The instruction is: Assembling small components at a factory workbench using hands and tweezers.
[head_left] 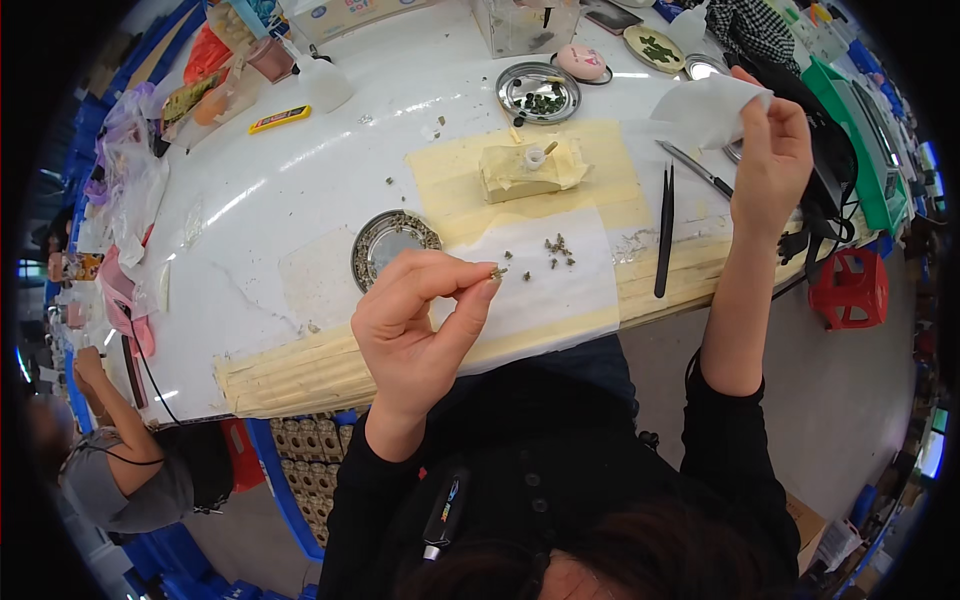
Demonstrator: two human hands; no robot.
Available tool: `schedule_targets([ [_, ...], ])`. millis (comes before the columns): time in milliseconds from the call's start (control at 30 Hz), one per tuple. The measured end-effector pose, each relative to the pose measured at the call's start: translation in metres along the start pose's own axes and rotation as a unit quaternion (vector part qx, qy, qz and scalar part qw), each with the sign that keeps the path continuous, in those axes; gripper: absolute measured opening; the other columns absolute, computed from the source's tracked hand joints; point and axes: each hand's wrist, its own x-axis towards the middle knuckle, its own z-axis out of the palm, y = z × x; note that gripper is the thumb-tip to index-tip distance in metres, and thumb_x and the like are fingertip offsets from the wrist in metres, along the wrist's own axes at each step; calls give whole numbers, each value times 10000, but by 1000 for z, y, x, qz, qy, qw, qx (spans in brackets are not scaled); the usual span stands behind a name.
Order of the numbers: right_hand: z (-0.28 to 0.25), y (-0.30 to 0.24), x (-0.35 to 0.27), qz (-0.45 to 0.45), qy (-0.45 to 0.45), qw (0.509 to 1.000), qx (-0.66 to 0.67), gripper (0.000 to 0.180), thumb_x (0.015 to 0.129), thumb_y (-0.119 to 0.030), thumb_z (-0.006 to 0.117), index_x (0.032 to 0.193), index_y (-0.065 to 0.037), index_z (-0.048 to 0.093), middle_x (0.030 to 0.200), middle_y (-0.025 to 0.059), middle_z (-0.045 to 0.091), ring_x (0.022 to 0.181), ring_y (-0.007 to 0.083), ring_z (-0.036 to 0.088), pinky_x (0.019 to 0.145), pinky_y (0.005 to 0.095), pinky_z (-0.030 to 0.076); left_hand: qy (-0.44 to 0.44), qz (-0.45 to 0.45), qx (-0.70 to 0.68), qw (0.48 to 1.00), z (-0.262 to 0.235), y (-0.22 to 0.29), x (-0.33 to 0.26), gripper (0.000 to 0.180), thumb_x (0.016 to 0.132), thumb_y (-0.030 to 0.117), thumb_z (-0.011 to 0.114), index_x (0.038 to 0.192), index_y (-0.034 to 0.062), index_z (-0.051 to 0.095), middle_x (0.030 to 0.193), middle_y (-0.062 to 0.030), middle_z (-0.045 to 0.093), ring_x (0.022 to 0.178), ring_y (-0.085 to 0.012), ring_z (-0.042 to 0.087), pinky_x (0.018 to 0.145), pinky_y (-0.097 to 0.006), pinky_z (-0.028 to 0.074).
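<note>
My left hand [415, 325] pinches a small dull metallic part [497, 272] between thumb and forefinger. It is held above the near edge of a white paper sheet [580, 300], where several similar small parts [558, 245] lie loose. Just behind that hand stands a round metal dish [378, 262] with more small parts in it. Raised at the far right, my right hand [775, 150] grips a thin white sheet of tissue [705, 108] by its edge. Below the tissue lie black tweezers [665, 240] and a slim pointed tool [700, 170].
A tape-wrapped block [520, 178] with a small white cup [535, 158] stands mid-table. Beyond it are a metal dish of dark green bits [540, 100] and a clear box [525, 25]. A yellow box cutter [280, 120] lies left. Another person [130, 470] sits at far left.
</note>
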Motion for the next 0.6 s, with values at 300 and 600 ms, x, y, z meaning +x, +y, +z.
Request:
schedule_targets([
  [300, 13, -81, -54, -153, -229, 961, -7, 206, 784, 7, 744, 965, 20, 647, 830, 81, 637, 714, 131, 587, 595, 261, 467, -59, -113, -138, 982, 4, 12, 2, 157, 775, -110, 703, 916, -41, 704, 873, -86, 642, 781, -115, 610, 693, -229, 477],
  [600, 40, -90, -87, -212, -419, 880, -68, 264, 669, -29, 770, 926, -38, 716, 757, 46, 585, 633, 171, 570, 521, 279, 436, -86, -193, -296, 932, 6, 13, -3, 146, 801, -126, 670, 928, -55, 683, 898, -87, 632, 790, -103, 613, 699, -219, 489],
])
